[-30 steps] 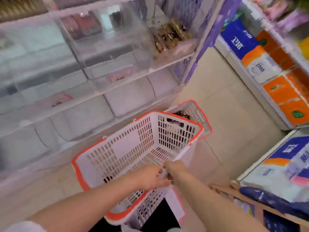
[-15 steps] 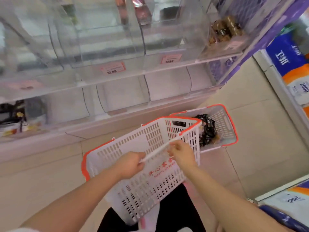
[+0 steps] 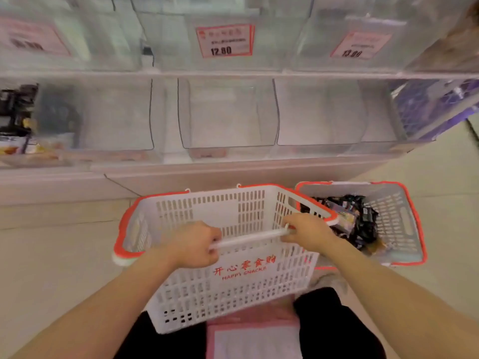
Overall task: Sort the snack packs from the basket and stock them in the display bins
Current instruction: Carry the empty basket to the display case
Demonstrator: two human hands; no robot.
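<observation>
Since the earlier frames, both hands have carried the white perforated plastic basket with the orange rim (image 3: 233,216) lower and closer to the floor, and the view now faces the transparent plastic display bins (image 3: 228,112) directly. This basket hangs tilted, and I see no packs through its open top (part of its inside is hidden). The left hand (image 3: 193,244) is closed around the thin white handle bar (image 3: 250,238), and the right hand (image 3: 308,230) pinches the other end of the same bar.

Just beside it on the right, a second grey plastic basket with an orange rim (image 3: 404,221) stands on the pale tiled floor (image 3: 51,268); the dark snack packs (image 3: 352,218) lie inside it in a heap. The middle lower bins look empty, while a bin at far left holds some packets (image 3: 15,120).

I judge that the carried basket is being put aside, so the hands become free for sorting the packs.
</observation>
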